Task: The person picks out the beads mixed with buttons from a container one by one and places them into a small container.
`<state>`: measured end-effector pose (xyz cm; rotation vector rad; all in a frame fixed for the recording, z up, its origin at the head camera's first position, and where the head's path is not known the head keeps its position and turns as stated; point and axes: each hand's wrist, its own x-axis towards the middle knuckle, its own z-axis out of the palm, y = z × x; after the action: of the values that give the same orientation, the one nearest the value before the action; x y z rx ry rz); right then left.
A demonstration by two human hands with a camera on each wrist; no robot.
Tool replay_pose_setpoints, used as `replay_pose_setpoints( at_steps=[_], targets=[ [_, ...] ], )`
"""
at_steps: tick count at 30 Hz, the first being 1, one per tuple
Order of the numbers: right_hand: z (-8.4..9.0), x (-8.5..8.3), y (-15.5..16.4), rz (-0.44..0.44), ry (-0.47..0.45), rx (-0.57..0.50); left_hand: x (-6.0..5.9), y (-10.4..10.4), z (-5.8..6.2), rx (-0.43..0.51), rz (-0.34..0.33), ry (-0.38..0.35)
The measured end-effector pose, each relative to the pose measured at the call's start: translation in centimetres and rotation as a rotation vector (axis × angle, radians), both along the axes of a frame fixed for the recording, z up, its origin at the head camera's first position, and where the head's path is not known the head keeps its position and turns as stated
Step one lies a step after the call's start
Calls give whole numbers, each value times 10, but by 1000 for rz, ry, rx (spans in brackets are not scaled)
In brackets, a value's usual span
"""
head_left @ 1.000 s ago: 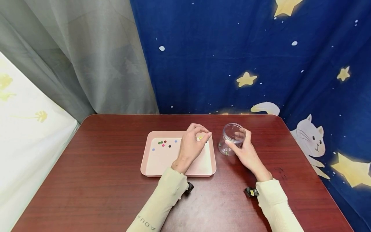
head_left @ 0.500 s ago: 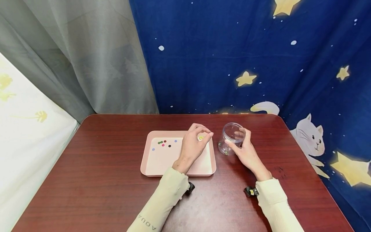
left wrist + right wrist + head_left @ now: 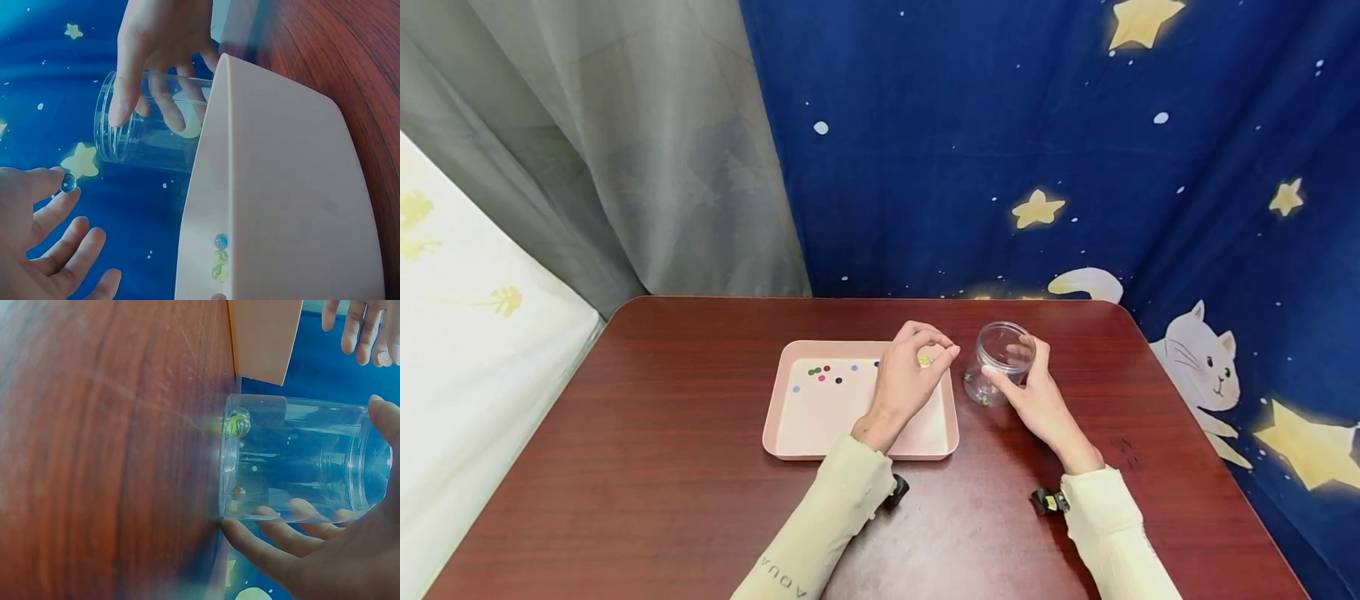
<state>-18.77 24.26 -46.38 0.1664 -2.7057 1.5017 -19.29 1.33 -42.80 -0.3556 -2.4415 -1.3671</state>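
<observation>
My left hand [image 3: 904,379] is over the right part of the pink tray [image 3: 820,425], near the jar. In the left wrist view, its thumb and index finger pinch a clear glass marble [image 3: 69,182], while the other fingers are spread. My right hand [image 3: 1037,404] grips an uncapped clear plastic jar [image 3: 980,381] that stands upright on the table, right of the tray. Through the jar's wall, a yellow-green marble [image 3: 237,425] and a small reddish one [image 3: 238,490] show at the bottom.
Several small round coloured pieces [image 3: 822,377] lie in the tray's back left. Marbles [image 3: 220,257] lie near the tray wall in the left wrist view. The wooden table [image 3: 647,433] ends at the curtains [image 3: 925,208] behind.
My left hand has shifted slightly right, toward the jar. A dark piece in the tray has come into sight beside it. My right hand and the jar stay in place.
</observation>
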Motion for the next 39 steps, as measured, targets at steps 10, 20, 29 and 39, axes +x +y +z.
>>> replay_pose_setpoints(
  at_steps=[10,20,29,39],
  targets=[
    [1,-3,0,12,9,0,0,4,0,3,1,-2],
    [1,0,0,11,17,-3,3,11,2,39,-33,-8],
    [1,2,0,10,3,-15,4,13,1,23,-34,3],
    [3,2,-1,11,-7,-24,4,15,2,20,-33,13]
  ],
)
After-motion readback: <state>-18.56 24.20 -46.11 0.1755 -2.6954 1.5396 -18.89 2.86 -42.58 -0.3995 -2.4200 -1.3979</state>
